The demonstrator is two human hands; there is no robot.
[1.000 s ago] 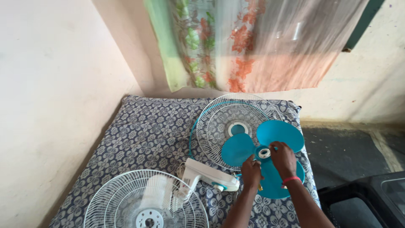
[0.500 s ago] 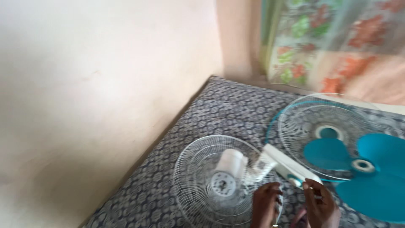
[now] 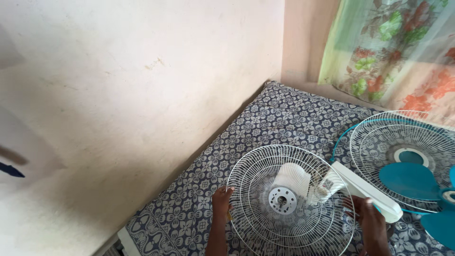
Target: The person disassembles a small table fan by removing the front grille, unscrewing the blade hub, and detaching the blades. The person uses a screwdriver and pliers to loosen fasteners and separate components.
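The left hand (image 3: 221, 203) and right hand (image 3: 369, 219) grasped opposite rims of the white wire fan guard (image 3: 290, 200), which lay on the patterned mattress (image 3: 284, 118), left of the teal blade (image 3: 417, 187).

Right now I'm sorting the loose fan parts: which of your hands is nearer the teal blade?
Right. The right hand grips the white wire guard's right rim, just left of the teal blade. The left hand holds the guard's far rim.
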